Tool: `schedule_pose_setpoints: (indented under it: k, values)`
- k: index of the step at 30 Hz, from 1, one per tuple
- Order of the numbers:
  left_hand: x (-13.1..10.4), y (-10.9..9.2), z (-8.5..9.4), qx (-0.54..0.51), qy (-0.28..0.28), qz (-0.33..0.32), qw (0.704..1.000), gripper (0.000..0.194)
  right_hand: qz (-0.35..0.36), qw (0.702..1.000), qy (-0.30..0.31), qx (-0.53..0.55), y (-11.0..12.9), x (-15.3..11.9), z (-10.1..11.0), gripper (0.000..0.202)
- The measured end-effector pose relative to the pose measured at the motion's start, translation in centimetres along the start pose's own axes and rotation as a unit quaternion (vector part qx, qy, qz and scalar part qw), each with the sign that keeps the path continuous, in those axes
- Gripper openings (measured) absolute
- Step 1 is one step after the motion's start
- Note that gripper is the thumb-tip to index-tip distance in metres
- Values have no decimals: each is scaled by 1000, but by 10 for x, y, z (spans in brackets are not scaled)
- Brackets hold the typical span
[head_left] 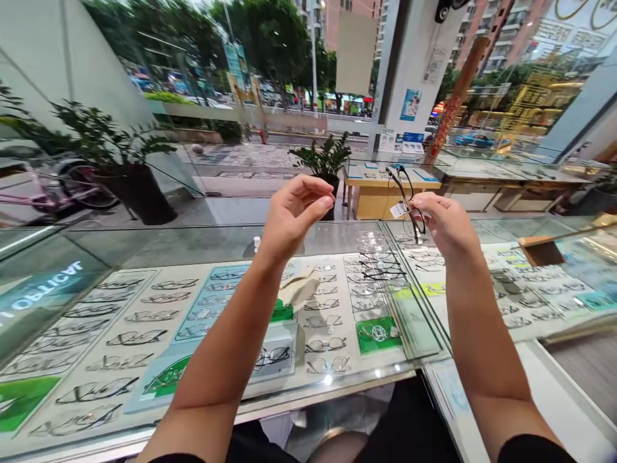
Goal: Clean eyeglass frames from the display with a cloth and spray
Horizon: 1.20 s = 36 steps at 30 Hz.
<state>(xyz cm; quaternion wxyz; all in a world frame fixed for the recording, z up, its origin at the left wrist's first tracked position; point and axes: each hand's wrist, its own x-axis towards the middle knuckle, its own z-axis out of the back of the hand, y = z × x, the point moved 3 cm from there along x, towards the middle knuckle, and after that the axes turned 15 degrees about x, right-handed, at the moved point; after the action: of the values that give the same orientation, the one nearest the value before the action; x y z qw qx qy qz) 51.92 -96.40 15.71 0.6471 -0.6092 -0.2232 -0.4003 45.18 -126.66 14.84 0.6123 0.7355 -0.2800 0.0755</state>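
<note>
My right hand (441,218) pinches a pair of dark-framed glasses (405,199), held up over the display case with a small white tag hanging from them. The glasses are tilted, their temples toward the top. My left hand (301,209) is raised to the left of them, its fingers curved and a gap between thumb and fingertips, with nothing between them. Below both hands, rows of eyeglasses (325,344) lie inside the glass display case (289,399).
A second glass case (544,283) with more glasses adjoins at the right, with a brown block (540,251) on it. Potted plants (139,186) stand beyond the case. A wooden table (380,199) is behind the glasses. An open white drawer (563,399) lies at the lower right.
</note>
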Motion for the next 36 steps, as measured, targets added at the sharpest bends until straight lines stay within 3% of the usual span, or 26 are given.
schedule_pose_setpoints:
  k: [4,8,10,13,19,27,36]
  values:
    - [-1,-4,-9,-8,7,-3,1000,32,-110,988,-98,-36,-18,-12,74,29]
    - [-2,-2,-18,-16,41,-16,999,35,-242,939,-244,-7,-48,-42,138,35]
    - [-4,-2,-22,-18,62,-24,998,35,-270,916,-298,7,-58,-58,160,33]
    - [-7,-3,-27,-18,80,-26,996,33,-283,900,-331,32,-64,-77,179,27]
    - [-11,-5,-31,-10,76,-26,997,35,-288,879,-351,146,-72,-97,181,12]
    - [-13,-6,-34,-22,90,-32,995,27,-248,849,-384,264,-98,-112,162,24]
    - [-13,-2,-34,-12,87,-28,996,28,-238,837,-393,296,-113,-113,150,24]
